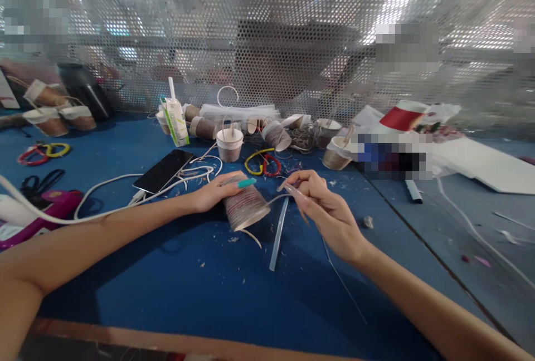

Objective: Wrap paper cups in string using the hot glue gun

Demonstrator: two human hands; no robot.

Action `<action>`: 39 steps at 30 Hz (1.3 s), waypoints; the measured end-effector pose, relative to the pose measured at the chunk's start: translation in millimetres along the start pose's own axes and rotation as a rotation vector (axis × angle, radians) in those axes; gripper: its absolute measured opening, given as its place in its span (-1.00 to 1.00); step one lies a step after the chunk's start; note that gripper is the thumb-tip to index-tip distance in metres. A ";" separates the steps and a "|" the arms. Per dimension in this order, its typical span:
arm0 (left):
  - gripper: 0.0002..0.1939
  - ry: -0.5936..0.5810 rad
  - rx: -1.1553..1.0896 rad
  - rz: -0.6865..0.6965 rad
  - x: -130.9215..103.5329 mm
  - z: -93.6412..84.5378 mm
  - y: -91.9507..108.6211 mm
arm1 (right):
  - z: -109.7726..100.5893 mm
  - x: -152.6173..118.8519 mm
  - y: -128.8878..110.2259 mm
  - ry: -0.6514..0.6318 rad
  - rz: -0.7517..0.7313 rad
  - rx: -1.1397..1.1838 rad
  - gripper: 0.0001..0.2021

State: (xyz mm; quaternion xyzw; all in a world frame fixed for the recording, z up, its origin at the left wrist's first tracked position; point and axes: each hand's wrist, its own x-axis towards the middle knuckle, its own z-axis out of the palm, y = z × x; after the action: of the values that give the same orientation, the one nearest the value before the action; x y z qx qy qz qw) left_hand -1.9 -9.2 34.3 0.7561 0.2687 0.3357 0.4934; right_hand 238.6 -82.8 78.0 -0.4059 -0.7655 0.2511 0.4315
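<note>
My left hand (214,191) is closed around a small cup (244,208) wound with brownish-red and grey cord, tilted on its side over the blue table. Out of the cup's right side runs a thin pale cord (277,198). Its far end is pinched between the thumb and fingers of my right hand (328,210). A short pale strip curves out beneath the cup's rim. Between my hands a translucent glue stick (278,235) lies on the table. Part of the cup is hidden by my left fingers.
Scissors (263,163), a wrapped cup with a handle (229,145) and a phone (164,171) with white cables lie beyond my hands. At left are a purple tool (54,210) and a black bottle (86,91). A perforated metal screen (200,32) stands behind.
</note>
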 end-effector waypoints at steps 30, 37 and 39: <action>-0.57 -0.025 -0.131 0.015 -0.9 -0.4 2.6 | 3.3 1.8 14.8 -0.042 0.039 -0.033 -0.61; -0.55 -0.051 -0.173 0.054 -0.3 -0.5 2.0 | 6.3 0.8 16.4 -0.055 0.016 -0.066 -0.63; -0.55 -0.056 -0.175 0.062 -0.3 -0.8 1.1 | 7.3 0.7 17.3 -0.058 0.009 -0.078 -0.64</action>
State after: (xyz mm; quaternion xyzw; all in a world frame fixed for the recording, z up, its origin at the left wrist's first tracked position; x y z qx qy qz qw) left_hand -2.6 -9.4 35.5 0.7272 0.2008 0.3519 0.5541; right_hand 239.0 -73.1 61.9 -0.4184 -0.7851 0.2348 0.3917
